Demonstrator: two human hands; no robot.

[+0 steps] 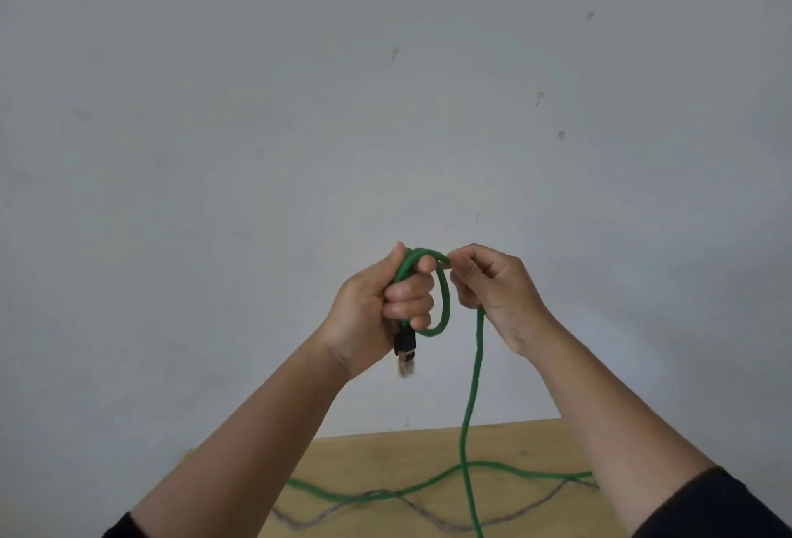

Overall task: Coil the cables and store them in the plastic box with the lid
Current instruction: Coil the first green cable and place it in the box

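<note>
A green cable [471, 400] is lifted in front of the wall. My left hand [377, 306] grips a small loop of it, and its black plug [405, 349] hangs below my fist. My right hand [493, 284] pinches the cable at the top of the loop, just right of the left hand. From there the cable drops to the wooden table [527, 443] and trails across it. A grey cable [364, 499] lies in waves on the table under the green one. The plastic box and its lid are out of view.
A plain pale wall [300, 109] fills most of the view. Only the far part of the table shows at the bottom, between my forearms.
</note>
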